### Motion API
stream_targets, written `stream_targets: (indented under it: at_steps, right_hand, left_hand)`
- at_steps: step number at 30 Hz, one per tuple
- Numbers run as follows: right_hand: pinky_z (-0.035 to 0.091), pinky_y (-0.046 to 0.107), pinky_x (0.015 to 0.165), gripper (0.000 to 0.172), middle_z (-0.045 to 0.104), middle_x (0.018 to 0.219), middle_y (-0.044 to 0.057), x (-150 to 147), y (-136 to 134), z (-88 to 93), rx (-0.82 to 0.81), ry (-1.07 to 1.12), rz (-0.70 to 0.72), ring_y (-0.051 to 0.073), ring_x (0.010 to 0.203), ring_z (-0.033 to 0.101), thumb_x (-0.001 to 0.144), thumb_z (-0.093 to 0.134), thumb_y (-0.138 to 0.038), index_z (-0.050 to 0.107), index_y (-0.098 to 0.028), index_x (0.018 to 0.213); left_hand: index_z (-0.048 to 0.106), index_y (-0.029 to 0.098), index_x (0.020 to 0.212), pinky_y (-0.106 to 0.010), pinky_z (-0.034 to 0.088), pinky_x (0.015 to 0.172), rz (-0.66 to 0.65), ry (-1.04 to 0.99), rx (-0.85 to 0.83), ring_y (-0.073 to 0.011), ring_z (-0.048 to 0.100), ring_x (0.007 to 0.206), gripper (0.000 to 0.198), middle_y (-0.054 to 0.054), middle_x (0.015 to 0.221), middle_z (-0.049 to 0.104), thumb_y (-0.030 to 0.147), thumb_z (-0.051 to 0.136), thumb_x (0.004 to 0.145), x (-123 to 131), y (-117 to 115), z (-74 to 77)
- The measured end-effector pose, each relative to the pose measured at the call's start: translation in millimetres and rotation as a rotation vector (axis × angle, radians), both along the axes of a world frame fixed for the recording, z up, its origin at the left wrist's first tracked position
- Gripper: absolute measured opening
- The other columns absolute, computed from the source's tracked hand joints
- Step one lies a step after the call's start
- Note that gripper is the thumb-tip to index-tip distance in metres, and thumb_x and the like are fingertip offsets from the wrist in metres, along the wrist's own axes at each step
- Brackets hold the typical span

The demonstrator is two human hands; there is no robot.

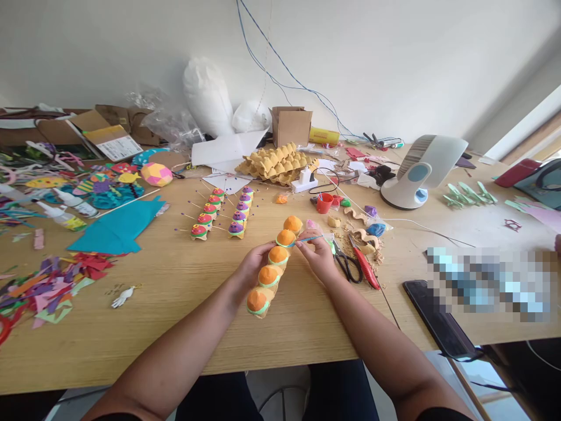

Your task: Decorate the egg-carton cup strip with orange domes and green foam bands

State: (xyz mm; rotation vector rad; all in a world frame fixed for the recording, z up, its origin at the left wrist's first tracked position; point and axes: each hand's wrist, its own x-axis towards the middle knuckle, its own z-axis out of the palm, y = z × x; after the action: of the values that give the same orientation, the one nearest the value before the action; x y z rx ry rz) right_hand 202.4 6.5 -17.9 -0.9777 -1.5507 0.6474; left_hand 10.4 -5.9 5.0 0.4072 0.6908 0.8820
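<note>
An egg-carton strip point(268, 275) with several orange domes is held over the table in front of me. Green bands edge the lower domes. My left hand point(254, 263) grips the strip's left side near its upper part. Pinched in my right hand point(318, 254) is a thin blue stick point(307, 238), its tip at the second dome from the far end. Beyond the strip stand a red-and-green carton caterpillar point(204, 220) and a purple-and-yellow one point(238, 216), both with pins sticking out.
Black scissors point(348, 263) and a red cutter point(364, 263) lie right of my right hand. Further back are a red cup point(324, 203), stacked egg trays point(280, 164) and a white fan point(421, 169). A phone point(438, 318) lies right; blue felt point(120, 228) and colourful scraps point(56, 286) lie left.
</note>
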Motion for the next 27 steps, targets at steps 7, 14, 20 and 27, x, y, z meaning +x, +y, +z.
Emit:
stream_targets:
  at_steps: [7,14,20,27]
  right_hand:
    - [0.050,0.043,0.095,0.016,0.072,0.094,0.006,-2,-3,5.7,0.053,-0.044,-0.039,0.024,0.096,0.066,0.090,0.071,-0.040,0.073,-0.025,0.084]
    - [0.052,0.037,0.079,0.023,0.070,0.088,0.005,-2,-2,-1.4,-0.107,0.127,0.034,0.021,0.084,0.064,0.089,0.070,-0.047,0.069,-0.024,0.085]
    - [0.050,0.032,0.069,0.025,0.069,0.085,0.003,-3,-4,-5.0,-0.138,0.138,0.040,0.016,0.072,0.060,0.088,0.069,-0.048,0.068,-0.023,0.086]
    - [0.052,0.034,0.073,0.011,0.072,0.084,0.004,-6,-10,3.6,0.035,-0.064,0.065,0.018,0.076,0.065,0.088,0.069,-0.033,0.068,-0.022,0.085]
  left_hand:
    - [0.068,0.020,0.084,-0.023,0.042,0.047,-0.021,0.018,-0.012,-0.0120,0.055,0.043,0.011,0.001,0.059,0.063,0.019,0.059,0.089,-1,-3,3.7]
    - [0.067,0.021,0.083,-0.023,0.044,0.047,-0.010,-0.014,0.006,-0.0131,0.057,0.045,0.012,0.001,0.059,0.062,0.020,0.057,0.090,-2,2,-4.1]
    - [0.064,0.019,0.081,-0.022,0.041,0.045,-0.011,-0.005,-0.029,-0.0114,0.054,0.042,0.011,0.002,0.056,0.060,0.020,0.057,0.090,-2,2,1.0]
    - [0.057,0.020,0.077,-0.022,0.037,0.043,-0.042,-0.004,-0.027,-0.0103,0.051,0.041,0.012,0.005,0.054,0.056,0.024,0.063,0.086,-4,2,-4.3]
